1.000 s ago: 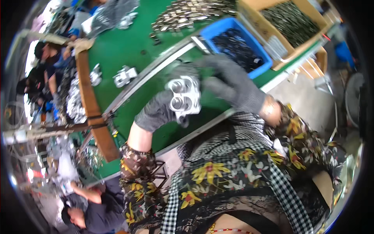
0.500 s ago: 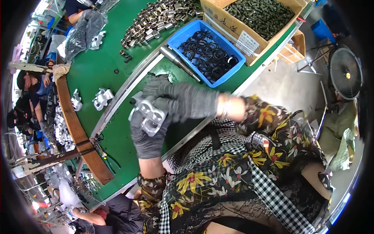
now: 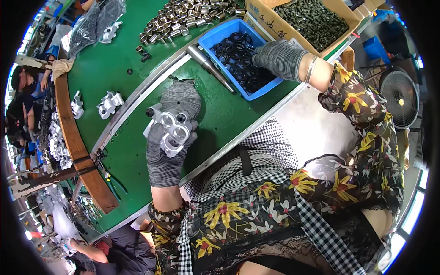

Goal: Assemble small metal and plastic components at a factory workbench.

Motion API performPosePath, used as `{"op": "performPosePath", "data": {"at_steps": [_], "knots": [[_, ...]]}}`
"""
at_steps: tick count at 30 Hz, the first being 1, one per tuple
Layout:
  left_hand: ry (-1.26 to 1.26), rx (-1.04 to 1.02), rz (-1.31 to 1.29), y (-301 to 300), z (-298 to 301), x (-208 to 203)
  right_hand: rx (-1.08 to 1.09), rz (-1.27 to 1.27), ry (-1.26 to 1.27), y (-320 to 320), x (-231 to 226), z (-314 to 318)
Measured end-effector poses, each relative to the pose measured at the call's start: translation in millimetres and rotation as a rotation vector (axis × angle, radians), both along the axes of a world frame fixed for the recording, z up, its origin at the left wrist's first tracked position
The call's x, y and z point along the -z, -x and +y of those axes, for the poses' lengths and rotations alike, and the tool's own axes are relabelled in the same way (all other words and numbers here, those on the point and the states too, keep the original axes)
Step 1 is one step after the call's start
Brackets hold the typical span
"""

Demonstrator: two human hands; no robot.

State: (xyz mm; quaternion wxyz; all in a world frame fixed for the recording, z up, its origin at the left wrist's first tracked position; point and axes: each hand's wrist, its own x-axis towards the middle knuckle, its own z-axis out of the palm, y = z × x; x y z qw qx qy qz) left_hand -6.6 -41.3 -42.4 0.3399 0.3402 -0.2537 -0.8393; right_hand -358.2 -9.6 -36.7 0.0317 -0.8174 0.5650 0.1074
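Note:
My left hand [image 3: 163,160], in a grey knitted glove, is closed around a silver metal caliper housing [image 3: 170,129]. Two round bores of the housing face up, and a black round part sits at its upper edge. Beyond it, a piece of grey ribbed knit fabric [image 3: 185,94] lies on the table. My right hand [image 3: 279,58], gloved alike, reaches over the right side of a blue bin [image 3: 251,95] full of black rubber rings [image 3: 236,55]. Its fingers are drawn together against the rings; the fingertips are hidden, and whether they hold a ring cannot be made out.
A stepped steel rod [image 3: 211,68] lies left of the bin. Behind stand a carton [image 3: 316,41] of small dark parts and a pile of metal sleeves [image 3: 183,20]. More housings [image 3: 110,104] rest beyond the metal rail [image 3: 137,85]. Pliers [image 3: 112,183] lie near the wooden edge [image 3: 75,133].
My right hand has left the caliper housing and moved right and away, to the rings in the blue bin. My left hand still holds the housing, now more fully seen.

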Motion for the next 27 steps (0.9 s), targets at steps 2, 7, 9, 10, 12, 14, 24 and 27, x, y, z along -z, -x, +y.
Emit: {"op": "performPosePath", "data": {"at_steps": [2, 7, 9, 10, 12, 14, 24, 27], "knots": [[0.037, 0.018, -0.038, -4, 1, 3, 0.118, 0.006, -0.091, -8, -11, -2], [0.015, 0.008, -0.021, -2, 2, 0, 0.191, 0.125, -0.237, -19, 2, -10], [0.02, 0.014, -0.009, -3, 1, 1, 0.2, 0.092, -0.196, -17, 7, -10], [0.024, 0.022, 0.003, -4, 1, 3, 0.212, 0.057, -0.156, -16, 8, -9], [0.012, 0.022, -0.003, -7, -1, 8, 0.205, 0.025, -0.122, -13, 6, -9], [0.001, 0.023, -0.009, -10, -2, 8, 0.2, -0.007, -0.088, -13, 2, -8], [0.08, 0.014, 0.031, -11, -6, 17, 0.399, -0.261, -0.165, -20, -22, -6], [0.023, 0.009, 0.058, -12, -6, 11, 0.431, -0.346, -0.196, -16, -18, -9]]}}
